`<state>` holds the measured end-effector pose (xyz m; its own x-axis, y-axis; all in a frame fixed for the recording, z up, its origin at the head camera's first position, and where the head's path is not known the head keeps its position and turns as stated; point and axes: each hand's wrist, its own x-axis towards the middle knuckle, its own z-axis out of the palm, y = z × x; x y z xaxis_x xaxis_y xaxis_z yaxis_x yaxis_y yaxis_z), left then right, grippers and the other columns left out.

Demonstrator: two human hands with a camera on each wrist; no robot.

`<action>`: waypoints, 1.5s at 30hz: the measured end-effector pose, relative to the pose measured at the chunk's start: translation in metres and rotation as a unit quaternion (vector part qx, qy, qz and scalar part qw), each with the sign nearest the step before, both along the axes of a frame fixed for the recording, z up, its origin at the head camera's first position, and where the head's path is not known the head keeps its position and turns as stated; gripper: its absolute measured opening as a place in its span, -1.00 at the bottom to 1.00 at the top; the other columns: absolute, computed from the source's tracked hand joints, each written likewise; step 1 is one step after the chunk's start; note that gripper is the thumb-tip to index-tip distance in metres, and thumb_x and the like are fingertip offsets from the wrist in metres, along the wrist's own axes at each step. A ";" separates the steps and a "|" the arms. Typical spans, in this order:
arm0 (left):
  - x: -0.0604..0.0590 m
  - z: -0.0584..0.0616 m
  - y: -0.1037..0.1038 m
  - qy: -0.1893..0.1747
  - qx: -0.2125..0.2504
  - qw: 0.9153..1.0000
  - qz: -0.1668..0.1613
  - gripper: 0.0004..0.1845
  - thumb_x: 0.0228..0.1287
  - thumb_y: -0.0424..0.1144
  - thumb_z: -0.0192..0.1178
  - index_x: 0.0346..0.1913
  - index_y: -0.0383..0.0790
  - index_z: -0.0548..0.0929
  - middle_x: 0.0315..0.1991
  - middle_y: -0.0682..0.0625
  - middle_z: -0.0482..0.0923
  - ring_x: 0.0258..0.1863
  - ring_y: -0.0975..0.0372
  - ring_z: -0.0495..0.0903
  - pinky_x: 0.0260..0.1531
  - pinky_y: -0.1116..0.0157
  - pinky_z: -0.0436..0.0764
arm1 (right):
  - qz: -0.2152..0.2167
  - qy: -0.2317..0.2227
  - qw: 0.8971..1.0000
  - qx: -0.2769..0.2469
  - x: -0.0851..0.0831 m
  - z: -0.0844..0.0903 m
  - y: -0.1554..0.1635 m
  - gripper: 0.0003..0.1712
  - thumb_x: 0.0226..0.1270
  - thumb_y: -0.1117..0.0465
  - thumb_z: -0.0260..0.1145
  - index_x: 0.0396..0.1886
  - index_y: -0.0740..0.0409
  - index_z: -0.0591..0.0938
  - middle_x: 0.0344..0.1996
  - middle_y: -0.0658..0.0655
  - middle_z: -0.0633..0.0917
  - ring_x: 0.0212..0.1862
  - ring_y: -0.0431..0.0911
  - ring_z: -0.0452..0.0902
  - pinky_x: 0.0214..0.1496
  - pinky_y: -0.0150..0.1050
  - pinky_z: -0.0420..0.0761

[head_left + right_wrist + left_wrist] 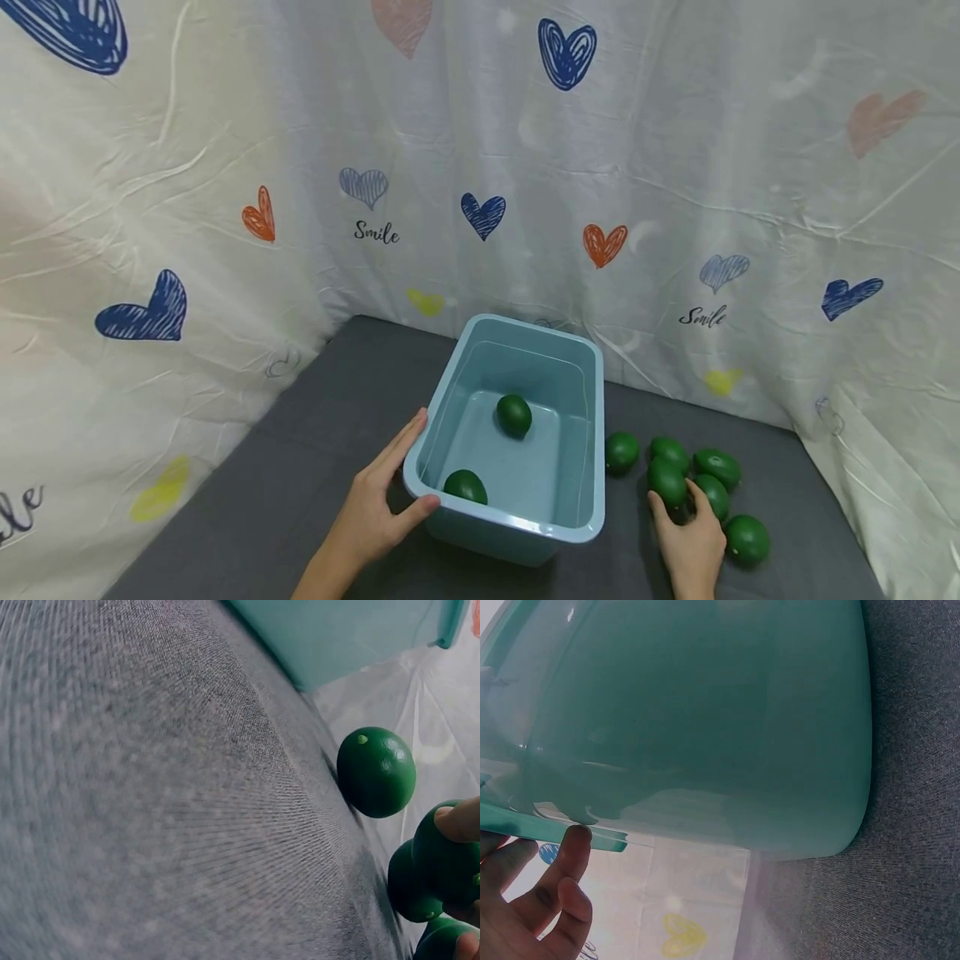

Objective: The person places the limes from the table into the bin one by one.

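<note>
A light blue plastic tub [596, 433] stands on a grey cloth with two dark green oval fruits inside, one in the middle [513, 414] and one at the near-left corner [465, 486]. My left hand [405, 479] grips that corner: the thumb [574, 840] presses at the rim and the fingers lie along the outer wall [705, 727]. To the right of the tub my right hand [675, 502] holds a green fruit [667, 479] in a cluster of several. In the right wrist view its fingertips [457, 821] press that fruit [442, 862].
The other green fruits lie close together on the cloth, one [622, 452] nearest the tub and one [747, 539] at the near right. A heart-printed sheet [480, 208] hangs as a wall behind and on both sides. Bare grey cloth [285, 492] lies left of the tub.
</note>
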<state>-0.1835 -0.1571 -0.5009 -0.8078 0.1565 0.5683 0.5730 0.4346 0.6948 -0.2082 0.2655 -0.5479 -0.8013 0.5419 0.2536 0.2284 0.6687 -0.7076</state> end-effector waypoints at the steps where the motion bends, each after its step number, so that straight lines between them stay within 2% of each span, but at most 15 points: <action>1: 0.000 0.000 0.000 0.000 0.000 1.000 0.000 -0.02 0.26 -0.16 0.50 0.69 -0.04 0.23 0.65 -0.02 0.24 0.44 0.41 0.40 -0.17 0.30 0.69 | 0.001 0.002 1.000 0.000 0.000 0.001 0.000 -0.25 0.33 0.01 0.55 0.34 0.40 0.57 -0.02 0.56 0.71 -0.08 0.42 0.64 0.08 0.41 0.51; 3: 0.000 0.000 0.000 -0.001 0.000 1.000 0.000 -0.02 0.26 -0.16 0.50 0.69 -0.05 0.23 0.65 -0.02 0.24 0.41 0.41 0.42 -0.19 0.31 0.69 | 0.002 0.006 1.000 0.003 0.001 0.003 0.000 -0.25 0.33 0.01 0.55 0.34 0.40 0.57 -0.11 0.52 0.73 -0.17 0.37 0.64 0.03 0.38 0.52; 5: 0.000 -0.001 0.000 0.000 0.000 1.000 0.000 -0.01 0.26 -0.16 0.50 0.69 -0.05 0.23 0.65 -0.02 0.24 0.41 0.41 0.42 -0.17 0.31 0.70 | 0.002 0.008 1.000 0.006 0.001 0.008 -0.001 -0.25 0.33 0.00 0.55 0.35 0.39 0.58 -0.31 0.45 0.71 -0.34 0.26 0.60 -0.08 0.28 0.54; 8: 0.000 -0.001 0.000 0.001 0.000 1.000 0.000 -0.01 0.26 -0.16 0.51 0.69 -0.05 0.23 0.65 -0.02 0.25 0.41 0.41 0.43 -0.17 0.31 0.70 | -0.002 0.015 1.000 0.004 0.001 0.016 -0.004 -0.25 0.35 -0.02 0.54 0.37 0.35 0.58 -0.55 0.25 0.59 -0.54 0.05 0.45 -0.32 0.02 0.53; 11: 0.000 -0.001 0.000 0.004 0.002 1.000 -0.002 -0.01 0.26 -0.17 0.50 0.69 -0.05 0.23 0.65 -0.03 0.25 0.40 0.41 0.43 -0.17 0.31 0.69 | -0.002 0.038 0.999 0.000 0.001 0.026 -0.006 -0.26 0.36 -0.04 0.55 0.37 0.31 0.60 -0.66 0.10 0.49 -0.67 -0.11 0.30 -0.50 -0.22 0.39; 17: 0.000 -0.001 0.000 0.004 0.003 1.000 -0.003 0.00 0.25 -0.19 0.51 0.69 -0.06 0.22 0.65 -0.04 0.25 0.46 0.40 0.39 -0.05 0.41 0.66 | 0.005 0.096 0.995 0.003 0.000 0.049 -0.010 -0.27 0.32 -0.01 0.59 0.36 0.28 0.63 -0.77 0.01 0.41 -0.72 -0.17 0.23 -0.49 -0.29 0.33; 24: -0.001 -0.002 0.000 0.001 0.004 1.000 -0.002 0.01 0.23 -0.24 0.51 0.69 -0.06 0.22 0.66 -0.03 0.23 0.54 0.38 0.32 0.13 0.50 0.58 | 0.007 0.109 0.994 0.004 -0.002 0.068 -0.013 -0.25 0.32 -0.05 0.59 0.38 0.24 0.63 -0.64 0.00 0.49 -0.62 -0.23 0.32 -0.30 -0.28 0.40; 26: -0.001 -0.002 0.000 0.002 0.002 1.000 -0.001 0.01 0.22 -0.25 0.51 0.69 -0.06 0.22 0.66 -0.03 0.23 0.54 0.38 0.31 0.14 0.51 0.58 | 0.010 0.111 0.994 0.002 -0.001 0.071 -0.015 -0.25 0.32 -0.05 0.59 0.38 0.23 0.63 -0.64 0.03 0.52 -0.63 -0.25 0.33 -0.33 -0.30 0.41; 28: -0.001 -0.002 0.000 0.002 0.003 1.000 -0.001 0.01 0.22 -0.25 0.51 0.69 -0.06 0.22 0.66 -0.03 0.24 0.55 0.37 0.31 0.17 0.53 0.55 | 0.017 0.112 0.993 -0.005 -0.001 0.075 -0.017 -0.24 0.33 -0.05 0.58 0.41 0.23 0.61 -0.60 0.11 0.60 -0.69 -0.27 0.32 -0.45 -0.32 0.42; 31: -0.001 -0.001 0.000 0.001 0.004 1.000 -0.001 0.01 0.22 -0.24 0.51 0.69 -0.06 0.22 0.65 -0.06 0.24 0.56 0.36 0.29 0.23 0.56 0.49 | 0.028 0.118 0.992 -0.018 0.001 0.079 -0.021 -0.22 0.35 -0.06 0.57 0.44 0.21 0.58 -0.30 0.28 0.77 -0.81 -0.29 0.25 -0.67 -0.33 0.35; 34: -0.001 -0.001 0.000 -0.001 0.006 1.000 -0.002 0.01 0.22 -0.25 0.51 0.69 -0.06 0.22 0.65 -0.07 0.24 0.57 0.36 0.29 0.25 0.57 0.45 | 0.032 0.129 0.991 -0.026 0.002 0.082 -0.022 -0.22 0.34 -0.05 0.57 0.46 0.18 0.58 0.11 0.32 0.75 -0.86 -0.32 0.15 -0.74 -0.35 0.28; 35: -0.001 -0.001 0.000 -0.001 0.004 1.000 -0.002 0.01 0.22 -0.25 0.51 0.69 -0.06 0.22 0.66 -0.07 0.24 0.57 0.35 0.28 0.26 0.57 0.45 | 0.030 0.135 0.990 -0.025 0.002 0.083 -0.022 -0.22 0.34 -0.05 0.58 0.45 0.17 0.58 0.15 0.32 0.73 -0.87 -0.33 0.13 -0.74 -0.36 0.27; 45: 0.000 -0.001 0.000 -0.001 0.000 1.000 0.000 0.01 0.23 -0.21 0.51 0.69 -0.05 0.21 0.66 -0.03 0.23 0.57 0.37 0.27 0.25 0.58 0.45 | 0.035 0.156 0.987 -0.031 0.007 0.095 -0.024 -0.25 0.31 -0.04 0.60 0.41 0.16 0.62 0.17 0.34 0.71 -0.88 -0.30 0.09 -0.75 -0.35 0.22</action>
